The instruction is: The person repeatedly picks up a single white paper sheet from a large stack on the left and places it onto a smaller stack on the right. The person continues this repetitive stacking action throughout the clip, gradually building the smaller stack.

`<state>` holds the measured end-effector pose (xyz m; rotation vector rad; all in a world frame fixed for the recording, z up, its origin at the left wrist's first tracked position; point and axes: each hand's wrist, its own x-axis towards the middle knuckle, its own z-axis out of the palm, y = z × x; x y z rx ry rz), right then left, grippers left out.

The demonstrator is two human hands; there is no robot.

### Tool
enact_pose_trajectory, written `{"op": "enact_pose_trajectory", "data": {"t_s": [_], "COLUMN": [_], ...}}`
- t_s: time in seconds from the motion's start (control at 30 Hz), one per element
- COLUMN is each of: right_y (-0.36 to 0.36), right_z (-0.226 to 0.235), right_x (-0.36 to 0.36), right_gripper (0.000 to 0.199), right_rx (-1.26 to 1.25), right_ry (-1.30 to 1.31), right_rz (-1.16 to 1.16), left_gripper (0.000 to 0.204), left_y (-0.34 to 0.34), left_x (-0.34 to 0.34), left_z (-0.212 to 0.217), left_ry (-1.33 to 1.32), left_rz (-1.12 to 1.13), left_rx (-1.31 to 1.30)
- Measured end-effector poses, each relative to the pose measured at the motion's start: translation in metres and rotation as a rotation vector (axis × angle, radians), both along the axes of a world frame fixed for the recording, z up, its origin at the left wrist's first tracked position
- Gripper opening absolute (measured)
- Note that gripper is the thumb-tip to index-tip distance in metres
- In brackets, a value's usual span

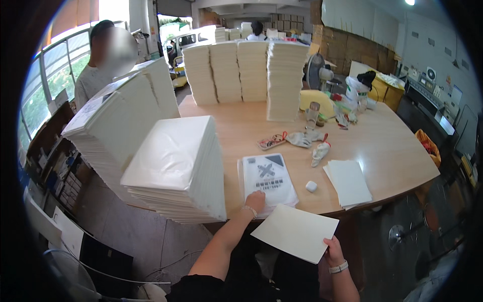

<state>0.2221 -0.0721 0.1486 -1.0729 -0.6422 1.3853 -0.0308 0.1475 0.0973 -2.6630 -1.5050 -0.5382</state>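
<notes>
My left hand (pixel 255 202) rests on the near edge of a low pile of clear plastic bags with grey print (pixel 266 179), which lies on the wooden table (pixel 387 151). My right hand (pixel 333 249) holds a blank cream sheet (pixel 295 232) by its lower right corner, below the table's front edge. The sheet's far corner lies near the pile of bags. A tall stack of white bagged sheets (pixel 176 166) stands just left of my left hand.
A small pile of cream sheets (pixel 348 182) lies at the right front, with a small white block (pixel 311 186) beside it. Work gloves (pixel 307 139) lie mid-table. Tall paper stacks (pixel 246 75) line the back and left. A person (pixel 98 65) stands at far left.
</notes>
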Motion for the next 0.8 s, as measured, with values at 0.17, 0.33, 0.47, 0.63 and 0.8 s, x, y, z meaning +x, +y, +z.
{"op": "enact_pose_trajectory", "data": {"t_s": [0.17, 0.33, 0.47, 0.63, 0.8], "right_y": [-0.003, 0.004, 0.022, 0.037, 0.030], "right_z": [0.008, 0.001, 0.006, -0.016, -0.030], "right_x": [0.003, 0.012, -0.003, -0.004, -0.012], "right_gripper": [0.021, 0.024, 0.023, 0.021, 0.021], "right_rx": [-0.016, 0.015, -0.008, -0.065, -0.087], "right_ry": [-0.013, -0.001, 0.085, 0.246, 0.347], "right_rz": [-0.011, 0.019, -0.071, -0.201, -0.187], "left_gripper": [0.017, 0.013, 0.014, 0.021, 0.023], "left_y": [-0.001, 0.014, 0.017, -0.007, 0.007], "left_x": [0.001, 0.005, -0.013, -0.024, -0.032], "left_z": [-0.010, 0.003, -0.017, 0.002, 0.022], "left_ry": [0.240, 0.215, -0.033, -0.225, -0.932], "left_rz": [-0.050, -0.014, 0.035, 0.183, 0.168], "left_rx": [0.046, -0.111, -0.035, 0.150, -0.957]}}
